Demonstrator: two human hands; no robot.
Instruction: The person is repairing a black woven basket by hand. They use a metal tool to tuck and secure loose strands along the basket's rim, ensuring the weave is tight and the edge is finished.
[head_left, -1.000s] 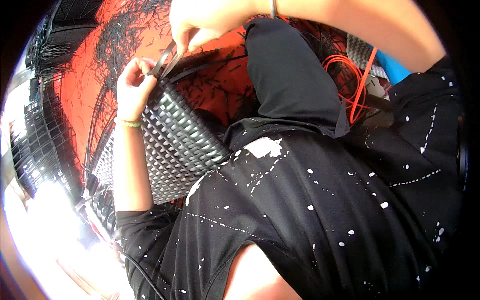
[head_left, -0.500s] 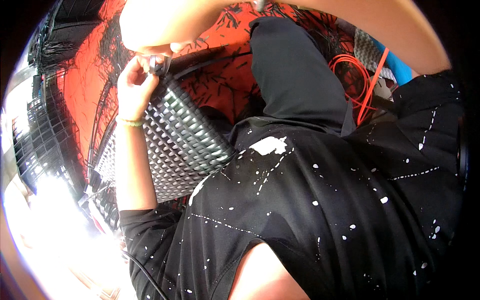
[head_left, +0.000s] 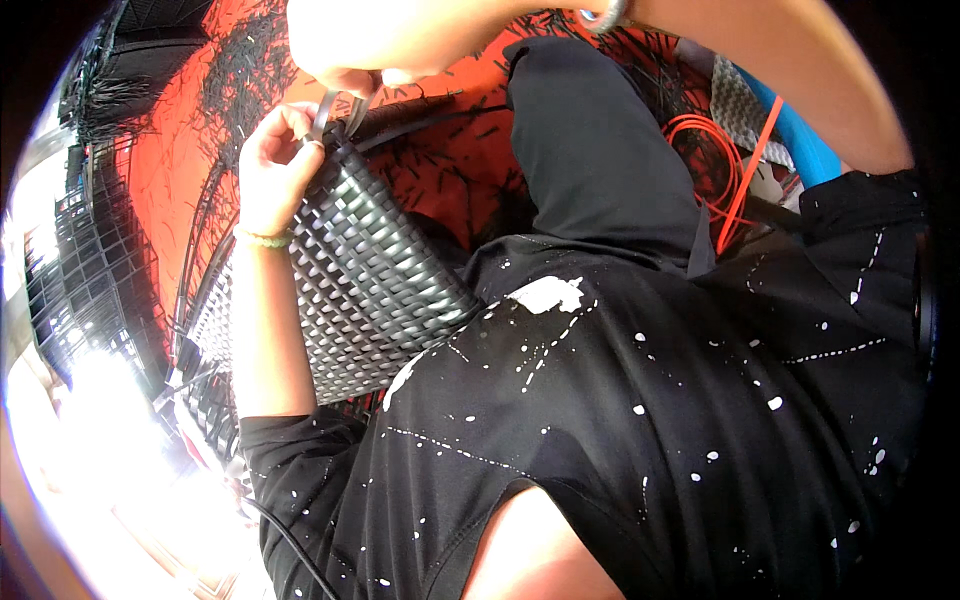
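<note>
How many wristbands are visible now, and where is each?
2: a yellow-green wristband at the wrist of the left hand, a grey wristband at the wrist of the right hand. Others may be hidden.

"Cut off?"
"Top of my right hand [head_left: 380,35], upper edge. Its fingers [head_left: 350,81] mostly tucked out of sight."
"Strip [head_left: 321,117]?"
"Upper end lost in that hand; can't tell which fingers pinch it."
"Woven panel [head_left: 375,240]?"
"My left forearm [head_left: 268,335] covers part, my shirt [head_left: 600,420] hides the lower corner."
"Far left?"
"Glare [head_left: 110,450]. Washed out, can't read it."
</note>
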